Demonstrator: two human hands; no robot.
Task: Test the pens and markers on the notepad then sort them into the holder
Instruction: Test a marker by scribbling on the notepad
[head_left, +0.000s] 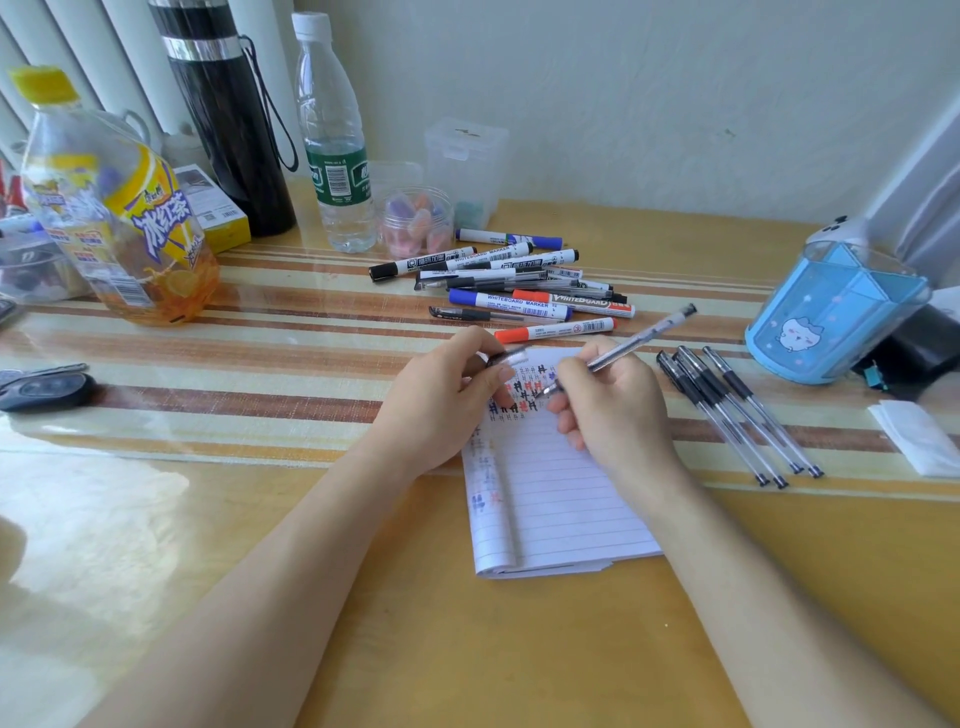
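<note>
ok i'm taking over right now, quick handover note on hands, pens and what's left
Right hand grips a gel pen, tip on the notepad. Left hand pinches what looks like its cap. Test marks fill the top lines. Pile of whiteboard markers and pens lies behind the pad; spare gel pens lie to its right. Blue holder, far right: nothing sticks out. To do: finish testing, sort everything in.

Your left hand (441, 400) and right hand (610, 415) are bare, with short plain nails. Your left forearm (311, 545) and right forearm (743, 571), either side of the white lined paper notepad (561, 499), are bare too.
</note>
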